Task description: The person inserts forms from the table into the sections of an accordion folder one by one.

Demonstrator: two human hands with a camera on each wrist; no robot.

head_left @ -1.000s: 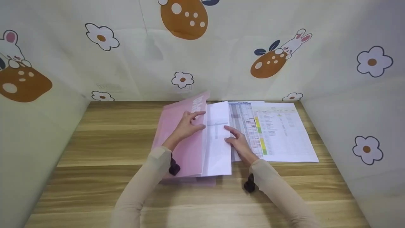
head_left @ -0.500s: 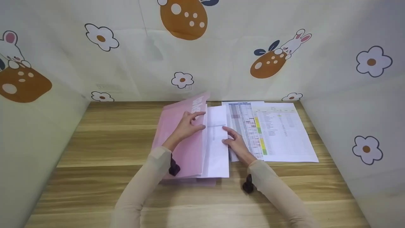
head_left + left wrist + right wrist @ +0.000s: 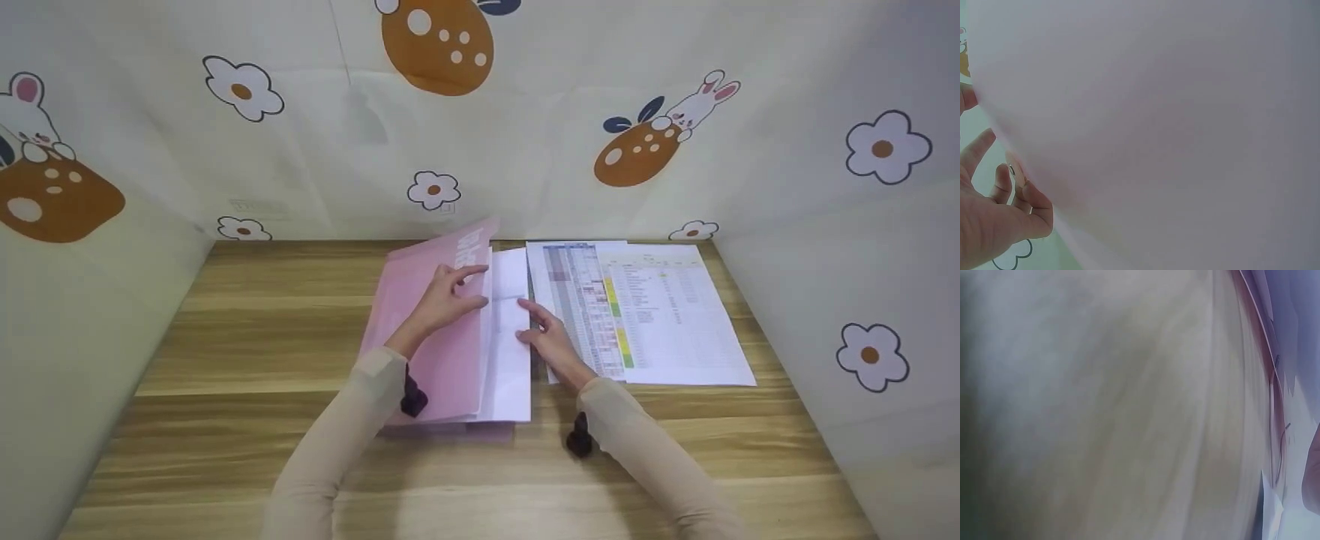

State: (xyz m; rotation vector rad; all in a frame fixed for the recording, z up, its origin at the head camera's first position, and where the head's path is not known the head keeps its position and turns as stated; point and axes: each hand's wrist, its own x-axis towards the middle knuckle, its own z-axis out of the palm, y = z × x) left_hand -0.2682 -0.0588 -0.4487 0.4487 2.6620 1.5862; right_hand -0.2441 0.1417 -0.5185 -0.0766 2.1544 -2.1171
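Observation:
A pink folder (image 3: 420, 375) with white lettering lies at mid-table, its cover lifted along the right side. My left hand (image 3: 446, 296) holds that raised edge between thumb and fingers. The cover (image 3: 1157, 112) fills most of the left wrist view, with the left hand (image 3: 999, 214) at its border. White paper (image 3: 512, 382) sticks out from under the cover on the right; its remaining part is hidden. Thumb and fingers of my right hand (image 3: 551, 341) pinch the paper's right edge. Only part of a finger (image 3: 1312, 478) shows in the right wrist view.
To the right of the folder lie printed sheets, one with a dense table (image 3: 574, 300) and one with yellow and green cells (image 3: 682, 322), overlapping. All rest on a wood-grain table (image 3: 247, 322). Patterned curtain walls (image 3: 525, 150) rise at the back and sides.
My right hand has moved left with the white paper, so a narrower strip shows beside the cover and more of the printed table sheet is visible. The left hand stays in place.

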